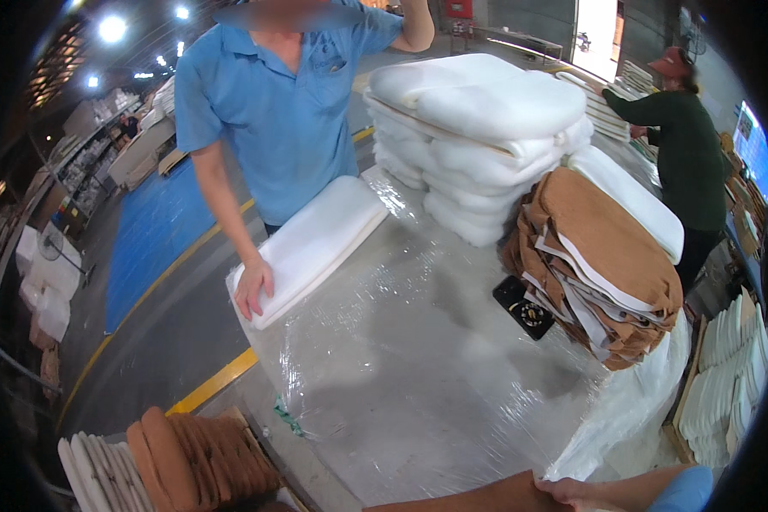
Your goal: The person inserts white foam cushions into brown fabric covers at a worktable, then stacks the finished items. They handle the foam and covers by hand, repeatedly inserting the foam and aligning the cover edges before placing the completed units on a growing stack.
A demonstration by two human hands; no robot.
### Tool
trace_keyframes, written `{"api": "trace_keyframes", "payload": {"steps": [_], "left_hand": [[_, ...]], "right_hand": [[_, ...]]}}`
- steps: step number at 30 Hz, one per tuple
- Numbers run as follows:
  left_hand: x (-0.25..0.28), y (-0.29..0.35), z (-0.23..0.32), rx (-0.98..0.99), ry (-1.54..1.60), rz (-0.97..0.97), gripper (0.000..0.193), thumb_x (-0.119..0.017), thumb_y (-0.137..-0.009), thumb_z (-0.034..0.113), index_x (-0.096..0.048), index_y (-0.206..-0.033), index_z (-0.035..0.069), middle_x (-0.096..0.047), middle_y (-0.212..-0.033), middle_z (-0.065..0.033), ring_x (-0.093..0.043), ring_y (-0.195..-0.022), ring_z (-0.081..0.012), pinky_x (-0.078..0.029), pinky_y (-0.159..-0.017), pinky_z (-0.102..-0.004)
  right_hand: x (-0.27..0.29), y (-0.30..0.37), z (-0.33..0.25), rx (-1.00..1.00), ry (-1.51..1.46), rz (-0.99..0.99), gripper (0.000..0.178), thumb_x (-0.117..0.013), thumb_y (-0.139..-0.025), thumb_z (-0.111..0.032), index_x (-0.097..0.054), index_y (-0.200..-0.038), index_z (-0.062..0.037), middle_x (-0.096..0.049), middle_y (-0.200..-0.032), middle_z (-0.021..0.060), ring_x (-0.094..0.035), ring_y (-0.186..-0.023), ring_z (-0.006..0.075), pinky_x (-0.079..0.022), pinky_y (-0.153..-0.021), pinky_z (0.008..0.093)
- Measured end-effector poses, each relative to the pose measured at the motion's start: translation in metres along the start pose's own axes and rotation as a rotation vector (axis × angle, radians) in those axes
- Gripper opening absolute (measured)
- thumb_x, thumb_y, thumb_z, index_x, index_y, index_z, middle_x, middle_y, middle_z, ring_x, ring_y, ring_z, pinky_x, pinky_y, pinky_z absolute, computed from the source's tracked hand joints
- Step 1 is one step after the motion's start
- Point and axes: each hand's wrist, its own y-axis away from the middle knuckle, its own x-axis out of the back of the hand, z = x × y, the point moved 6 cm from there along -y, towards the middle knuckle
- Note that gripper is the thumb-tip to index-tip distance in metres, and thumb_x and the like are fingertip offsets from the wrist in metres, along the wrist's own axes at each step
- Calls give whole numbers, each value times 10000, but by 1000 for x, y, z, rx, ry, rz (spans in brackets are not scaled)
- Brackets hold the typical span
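At the lower edge, my right hand point(572, 492) is closed on the corner of a flat brown fabric piece point(478, 497), whose near side runs out of the picture. My left hand does not show. Farther right stands a stack of folded brown fabric pieces point(614, 230) with white layers between them. A black phone point(525, 307) lies against the left side of that stack. Across the plastic-wrapped table point(418, 401), a co-worker in a blue shirt rests a hand point(253, 288) on a long white padded piece point(324, 247).
A tall pile of thick white padding point(482, 102) stands at the table's far side. Brown and white pieces stand in a row point(188, 461) at lower left. White pieces point(725, 384) fill a rack at right. Another person in dark green point(691, 145) works at far right.
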Motion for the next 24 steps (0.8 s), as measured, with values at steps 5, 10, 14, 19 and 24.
{"api": "trace_keyframes", "payload": {"steps": [5,10,14,19,24], "left_hand": [[6,1,7,-5,-97,102,767,-315,-1130,594,-581,-1456,-48,-638,-1444,-228,-566,-1378,-402,-424,-1174,-482],[9,4,18,-19,-162,132,777,-314,-1125,611,-570,-1465,-38,-635,-1446,-219,-563,-1379,-383,-415,-1177,-470],[6,9,21,-65,-171,158,784,-313,-1121,624,-562,-1473,-31,-634,-1447,-212,-561,-1380,-368,-408,-1179,-460],[3,27,25,-136,-163,224,794,-312,-1116,641,-552,-1482,-21,-631,-1449,-203,-558,-1382,-350,-399,-1182,-448],[-5,46,43,-237,-118,259,804,-311,-1111,658,-541,-1491,-11,-629,-1451,-194,-555,-1383,-331,-391,-1185,-436]], "right_hand": [[-9,4,-21,0,85,-78,714,-623,-1038,-584,-611,-1440,5,-692,-1373,174,-679,-1231,277,-516,-1078,413],[-1,9,-16,54,222,-32,732,-632,-1021,-608,-655,-1393,23,-681,-1394,176,-683,-1220,271,-514,-1076,410],[-1,1,-7,111,171,-74,708,-620,-1032,-607,-664,-1392,1,-679,-1400,167,-663,-1254,263,-506,-1087,415],[-6,26,-14,159,112,-115,646,-596,-1050,-597,-686,-1371,-43,-681,-1409,139,-647,-1278,249,-489,-1105,422],[-12,6,-12,265,-33,-222,582,-533,-1093,-559,-699,-1357,-68,-686,-1412,106,-665,-1246,225,-490,-1101,413]]}}
